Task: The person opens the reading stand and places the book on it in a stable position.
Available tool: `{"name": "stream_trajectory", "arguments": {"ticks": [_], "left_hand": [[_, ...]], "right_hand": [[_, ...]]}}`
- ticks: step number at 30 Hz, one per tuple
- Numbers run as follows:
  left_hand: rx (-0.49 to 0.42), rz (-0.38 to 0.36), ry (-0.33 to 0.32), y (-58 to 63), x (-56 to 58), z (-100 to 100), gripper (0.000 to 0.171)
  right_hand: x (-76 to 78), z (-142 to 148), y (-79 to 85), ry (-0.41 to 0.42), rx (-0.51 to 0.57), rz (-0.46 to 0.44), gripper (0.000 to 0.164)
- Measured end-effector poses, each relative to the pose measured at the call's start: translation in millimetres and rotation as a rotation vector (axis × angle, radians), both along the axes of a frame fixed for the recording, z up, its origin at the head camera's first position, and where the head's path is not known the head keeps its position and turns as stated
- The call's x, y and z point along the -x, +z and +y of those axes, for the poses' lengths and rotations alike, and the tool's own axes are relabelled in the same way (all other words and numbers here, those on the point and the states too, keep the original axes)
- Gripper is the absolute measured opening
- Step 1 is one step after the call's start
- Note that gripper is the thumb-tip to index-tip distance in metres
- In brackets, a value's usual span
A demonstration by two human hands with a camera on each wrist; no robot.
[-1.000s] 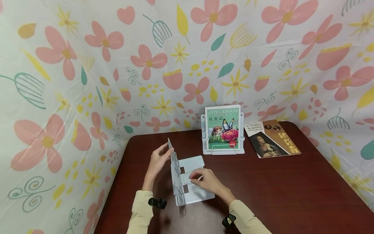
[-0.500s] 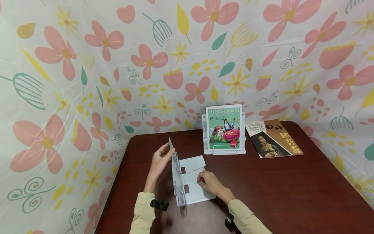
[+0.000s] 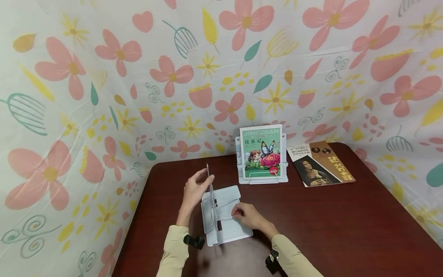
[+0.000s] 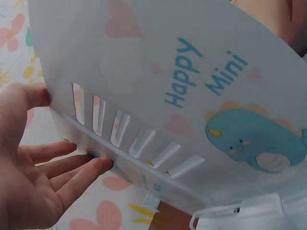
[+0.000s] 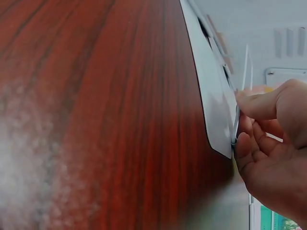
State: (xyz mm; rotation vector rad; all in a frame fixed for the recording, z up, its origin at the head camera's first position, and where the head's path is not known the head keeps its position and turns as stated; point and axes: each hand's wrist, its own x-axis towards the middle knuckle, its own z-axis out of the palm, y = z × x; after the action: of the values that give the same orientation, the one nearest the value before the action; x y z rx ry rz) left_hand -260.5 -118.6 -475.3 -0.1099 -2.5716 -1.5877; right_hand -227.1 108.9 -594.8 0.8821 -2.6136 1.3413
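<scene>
Dark red-brown wood, with a soft sheen at its near edge, makes the table point(image 3: 332, 227), and behind and to the left of it rises a white sheet point(image 3: 207, 127) printed with pink flowers, yellow blooms and teal leaves. Near the back edge a green-covered book point(image 3: 262, 154) leans on a second stand point(image 3: 284, 169), and just to its right a brown-and-white book point(image 3: 322, 163) lies flat. The pale folding stand is on the left part of the table, in front of the person, its base plate point(image 3: 235, 229) flat on the wood. The stand's panel point(image 4: 144, 48) rises from the plate, seen almost edge-on from the head; its long edge runs from near the person to the far side, tilting slightly leftward at the far, upper end. The left wrist view shows the face printed "Happy Mini" with a blue horned creature. At that upper end the left hand point(image 3: 194, 189) pinches the panel, thumb and fingers on opposite sides of the edge. The right hand point(image 3: 250, 216), above the base plate's right part, has thumb and forefinger closed on a thin wire point(image 5: 236, 124).
</scene>
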Motion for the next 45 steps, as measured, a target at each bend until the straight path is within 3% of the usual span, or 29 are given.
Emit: {"name": "stream_trajectory", "arguments": {"ticks": [8,15,23,30,35,38,41,45], "left_hand": [[0.045,0.034,0.024,0.3,2.1,20,0.052],[0.139,0.071,0.022,-4.8,2.6,36,0.055],[0.186,0.056,0.043,-7.3,-0.6,43,0.057],[0.21,0.013,-0.027,0.9,-1.3,48,0.067],[0.192,0.01,-0.048,-1.3,-1.0,48,0.067],[0.149,0.041,-0.056,-6.0,5.7,44,0.056],[0.104,0.08,-0.041,-16.0,20.0,36,0.043],[0.101,0.026,-0.024,-37.8,36.8,24,0.037]], "right_hand": [[1.8,4,-2.4,0.02,0.041,-0.07,0.01],[3.8,8,-4.8,0.041,0.068,-0.105,0.006],[2.5,6,-7.0,0.037,0.091,-0.149,0.006],[3.8,10,-7.1,0.027,0.122,-0.179,0.009],[-3.9,10,-2.2,0.007,0.125,-0.169,0.008],[-12.4,7,7.5,0.028,0.139,-0.145,0.015],[-21.1,2,20.3,0.102,0.149,-0.132,0.026],[-31.5,-5,31.7,0.2,0.129,-0.13,0.037]]}}
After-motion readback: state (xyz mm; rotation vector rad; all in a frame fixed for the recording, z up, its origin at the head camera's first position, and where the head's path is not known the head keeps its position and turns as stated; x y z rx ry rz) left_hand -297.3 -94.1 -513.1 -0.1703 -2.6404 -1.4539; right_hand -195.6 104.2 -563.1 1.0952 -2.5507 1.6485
